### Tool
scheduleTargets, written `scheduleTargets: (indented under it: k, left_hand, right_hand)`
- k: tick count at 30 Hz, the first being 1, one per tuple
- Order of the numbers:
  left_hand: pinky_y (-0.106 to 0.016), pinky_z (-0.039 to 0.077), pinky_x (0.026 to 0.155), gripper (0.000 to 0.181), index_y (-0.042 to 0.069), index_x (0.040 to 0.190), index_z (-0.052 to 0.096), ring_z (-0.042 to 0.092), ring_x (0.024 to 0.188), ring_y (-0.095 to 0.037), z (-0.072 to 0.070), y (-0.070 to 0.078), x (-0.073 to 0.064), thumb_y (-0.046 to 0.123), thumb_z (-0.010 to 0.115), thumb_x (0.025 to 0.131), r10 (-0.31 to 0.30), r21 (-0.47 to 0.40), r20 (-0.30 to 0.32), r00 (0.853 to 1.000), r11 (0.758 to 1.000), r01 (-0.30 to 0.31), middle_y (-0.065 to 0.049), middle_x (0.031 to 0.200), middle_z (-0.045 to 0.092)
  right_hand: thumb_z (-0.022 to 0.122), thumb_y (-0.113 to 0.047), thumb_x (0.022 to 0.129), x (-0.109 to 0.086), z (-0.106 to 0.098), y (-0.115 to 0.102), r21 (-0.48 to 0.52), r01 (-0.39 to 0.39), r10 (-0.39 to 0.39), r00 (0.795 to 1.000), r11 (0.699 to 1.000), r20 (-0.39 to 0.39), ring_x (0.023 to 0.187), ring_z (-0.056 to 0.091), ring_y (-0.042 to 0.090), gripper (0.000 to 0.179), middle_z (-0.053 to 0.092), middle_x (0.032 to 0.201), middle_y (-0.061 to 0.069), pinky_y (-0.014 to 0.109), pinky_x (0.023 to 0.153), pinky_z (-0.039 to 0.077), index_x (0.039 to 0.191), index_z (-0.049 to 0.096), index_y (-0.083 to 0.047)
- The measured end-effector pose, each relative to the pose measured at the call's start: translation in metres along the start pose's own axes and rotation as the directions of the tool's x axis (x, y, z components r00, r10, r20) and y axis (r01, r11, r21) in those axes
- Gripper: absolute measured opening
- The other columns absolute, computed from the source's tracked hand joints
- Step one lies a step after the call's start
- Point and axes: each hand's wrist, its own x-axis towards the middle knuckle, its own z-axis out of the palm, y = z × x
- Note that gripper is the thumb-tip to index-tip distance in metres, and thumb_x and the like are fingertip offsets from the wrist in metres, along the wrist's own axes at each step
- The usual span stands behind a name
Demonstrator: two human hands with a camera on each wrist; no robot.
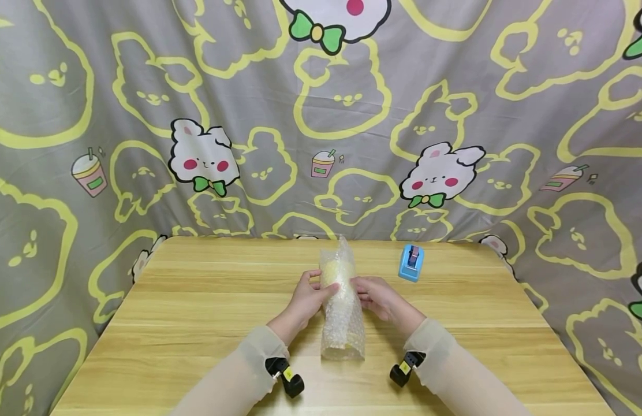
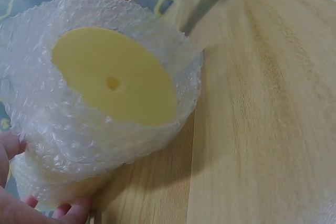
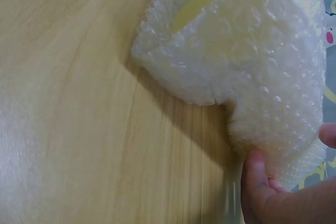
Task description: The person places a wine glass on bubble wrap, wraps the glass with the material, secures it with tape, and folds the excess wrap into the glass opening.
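A bundle of clear bubble wrap (image 1: 343, 326) lies lengthwise on the table, rolled around a pale yellow object. In the left wrist view, the near end of the roll gapes and shows a flat yellow disc (image 2: 142, 87) with a small round dent in its middle; the rest is hidden under the wrap. My left hand (image 1: 306, 297) grips the bundle's left side, thumb on top and fingers around the edge. On the opposite side, my right hand (image 1: 379, 297) holds it with thumb and fingers, as the right wrist view also shows at the narrower part.
A blue tape dispenser (image 1: 411, 263) stands at the back right of the wooden table (image 1: 206, 323). Behind the table hangs a grey patterned curtain (image 1: 279, 104). Black camera mounts (image 1: 290, 378) are strapped at both wrists, over light sleeves.
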Motion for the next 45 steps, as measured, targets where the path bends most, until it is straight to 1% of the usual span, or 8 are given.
scheduleTargets:
  k: [8, 15, 20, 25, 30, 36, 41, 45]
  left_hand:
    - [-0.034, 0.055, 0.078, 0.071, -0.001, 0.146, 0.030, 0.065, 0.096, -0.024, 0.001, -0.014, 0.009, 0.020, 0.073, 0.093, 0.017, -0.026, 0.010, 1.000, 1.000, -0.017, -0.025, 0.124, 0.057]
    - [-0.031, 0.054, 0.074, 0.071, 0.001, 0.144, 0.035, 0.065, 0.093, -0.025, 0.006, -0.016, 0.012, 0.022, 0.077, 0.090, 0.013, -0.025, -0.020, 1.000, 1.000, -0.014, -0.022, 0.117, 0.059]
    - [-0.031, 0.054, 0.075, 0.069, 0.003, 0.143, 0.037, 0.065, 0.095, -0.026, 0.007, -0.015, 0.015, 0.021, 0.077, 0.090, 0.009, -0.011, -0.031, 0.999, 1.000, -0.009, -0.021, 0.119, 0.059]
    - [-0.032, 0.055, 0.077, 0.070, 0.002, 0.143, 0.037, 0.064, 0.095, -0.026, 0.005, -0.016, 0.018, 0.020, 0.077, 0.089, 0.008, -0.009, -0.033, 0.999, 1.000, -0.009, -0.022, 0.119, 0.060]
    - [-0.032, 0.055, 0.076, 0.070, 0.003, 0.144, 0.036, 0.065, 0.093, -0.024, 0.005, -0.016, 0.018, 0.019, 0.077, 0.090, 0.006, -0.003, -0.041, 0.999, 1.000, -0.006, -0.020, 0.118, 0.060]
    - [-0.032, 0.055, 0.077, 0.070, 0.003, 0.145, 0.035, 0.065, 0.094, -0.025, 0.004, -0.014, 0.015, 0.020, 0.076, 0.090, 0.001, -0.015, -0.041, 0.999, 1.000, -0.002, -0.021, 0.119, 0.059]
    - [-0.031, 0.054, 0.075, 0.071, 0.003, 0.145, 0.035, 0.063, 0.092, -0.024, 0.004, -0.015, 0.015, 0.021, 0.076, 0.090, 0.005, -0.012, -0.035, 0.999, 1.000, -0.005, -0.021, 0.119, 0.059]
    - [-0.030, 0.053, 0.074, 0.072, 0.004, 0.146, 0.034, 0.062, 0.092, -0.024, 0.004, -0.015, 0.014, 0.023, 0.076, 0.091, -0.002, -0.003, -0.034, 0.999, 1.000, 0.002, -0.020, 0.121, 0.057]
  right_hand:
    - [0.058, -0.021, 0.099, -0.001, -0.004, 0.004, 0.004, 0.027, -0.028, 0.999, 1.000, 0.016, 0.086, 0.061, 0.014, 0.047, 0.066, 0.098, 0.007, 0.026, 0.078, 0.054, 0.127, 0.052, 0.016]
    - [0.056, -0.021, 0.101, -0.004, -0.010, 0.004, -0.018, 0.047, -0.046, 0.998, 0.999, 0.051, 0.089, 0.063, 0.013, 0.048, 0.067, 0.101, 0.008, 0.027, 0.082, 0.054, 0.129, 0.051, 0.018]
    - [0.055, -0.021, 0.102, -0.003, -0.012, 0.003, -0.035, 0.058, -0.056, 0.997, 0.998, 0.055, 0.090, 0.065, 0.013, 0.050, 0.067, 0.106, 0.011, 0.029, 0.086, 0.055, 0.132, 0.047, 0.019]
    - [0.055, -0.021, 0.103, -0.002, -0.012, 0.002, -0.044, 0.053, -0.051, 0.998, 0.998, 0.040, 0.091, 0.066, 0.014, 0.051, 0.066, 0.109, 0.014, 0.031, 0.088, 0.055, 0.133, 0.046, 0.019]
    - [0.058, -0.019, 0.101, -0.001, -0.009, -0.001, -0.051, 0.044, -0.045, 0.999, 0.998, -0.010, 0.089, 0.067, 0.015, 0.048, 0.066, 0.109, 0.015, 0.032, 0.087, 0.056, 0.131, 0.048, 0.018]
    - [0.059, -0.012, 0.100, 0.000, -0.012, -0.005, -0.048, 0.048, -0.050, 0.997, 0.998, -0.053, 0.086, 0.066, 0.015, 0.043, 0.066, 0.101, 0.012, 0.033, 0.085, 0.057, 0.130, 0.047, 0.017]
    - [0.055, -0.006, 0.100, -0.001, -0.027, -0.010, -0.114, 0.071, -0.079, 0.995, 0.991, -0.067, 0.081, 0.062, 0.014, 0.040, 0.064, 0.098, 0.011, 0.035, 0.085, 0.058, 0.131, 0.046, 0.018]
    - [0.054, -0.007, 0.099, -0.002, -0.042, -0.015, -0.232, 0.069, -0.102, 0.986, 0.970, -0.135, 0.078, 0.063, 0.014, 0.038, 0.066, 0.104, 0.019, 0.035, 0.082, 0.058, 0.129, 0.051, 0.018]
